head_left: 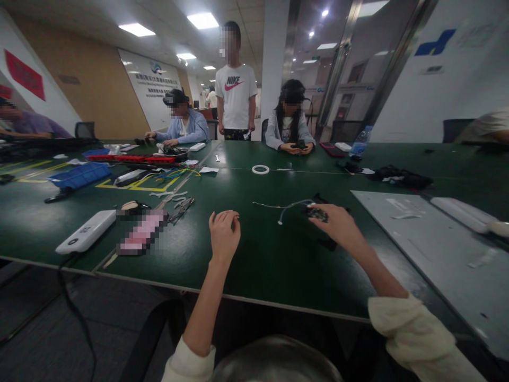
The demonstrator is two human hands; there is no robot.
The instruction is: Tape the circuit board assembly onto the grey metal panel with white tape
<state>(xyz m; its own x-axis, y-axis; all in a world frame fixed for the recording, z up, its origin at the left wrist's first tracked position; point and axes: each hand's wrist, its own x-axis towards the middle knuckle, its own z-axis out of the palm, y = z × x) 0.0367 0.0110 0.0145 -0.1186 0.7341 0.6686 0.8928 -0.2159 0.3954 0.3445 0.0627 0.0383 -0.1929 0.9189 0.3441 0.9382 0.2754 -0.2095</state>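
Observation:
My right hand point(340, 227) grips a small dark circuit board point(318, 214) between thumb and fingers, over the green table. From the board a thin cable point(286, 205) runs left, and a short branch ends in a white connector. Black parts point(328, 244) lie under and behind that hand, mostly covered by it. My left hand point(225, 233) is raised above the table, left of the cable end and apart from it. Its fingers are curled in toward the thumb; whatever may be between them is too small to make out.
Left of me lie a white power bank point(88, 232), a blurred pink phone point(142, 232) and small tools point(181, 209). A blue tray point(81, 176) stands farther off. Ahead is a white ring point(260, 170). A grey board point(401, 233) lies right. Several people are around the table.

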